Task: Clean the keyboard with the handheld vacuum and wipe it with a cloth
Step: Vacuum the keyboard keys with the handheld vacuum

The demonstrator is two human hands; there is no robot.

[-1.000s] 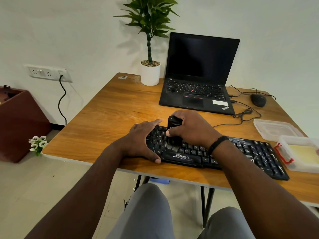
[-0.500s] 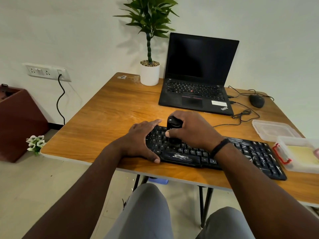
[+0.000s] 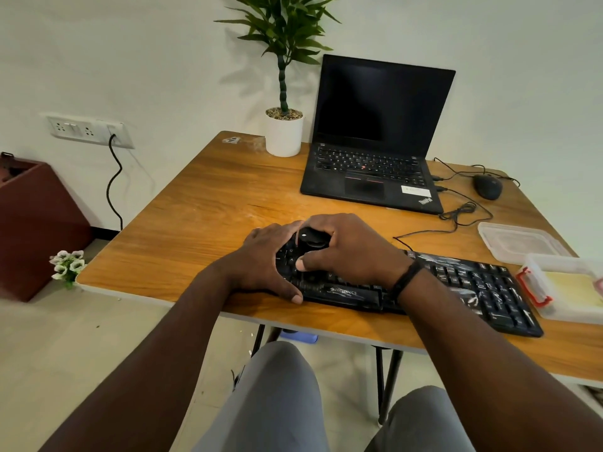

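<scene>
We see the black keyboard (image 3: pixel 456 288) lying along the near edge of the wooden table (image 3: pixel 202 203), running from the middle of the frame down toward the lower right. The small black handheld vacuum (image 3: pixel 311 241) stands on the keyboard's left end, near the centre of the picture. Our right hand (image 3: pixel 349 252) wraps around it from the right, fingers curled over its top and the thumb pressed against its near side. A dark band sits on that wrist. Our left hand (image 3: pixel 264 259) lies over the keyboard's left edge with fingers fairly straight, the thumb reaching down along the front corner and the fingertips close to the vacuum; we cannot tell whether they touch it.

In the upper middle of the frame an open black laptop (image 3: pixel 375 148) sits with a dark screen, and just left of it stands a green plant in a white pot (image 3: pixel 283 135). A black mouse (image 3: pixel 487 186) rests at the upper right, its cable looping across the table. At the right edge we see a clear lid (image 3: pixel 518 243) and below it a clear container with a red clasp (image 3: pixel 564 288), something pale yellow inside; we cannot tell whether that is the cloth. On the wall at the left is a socket strip (image 3: pixel 88 130) with a black cord hanging down.
</scene>
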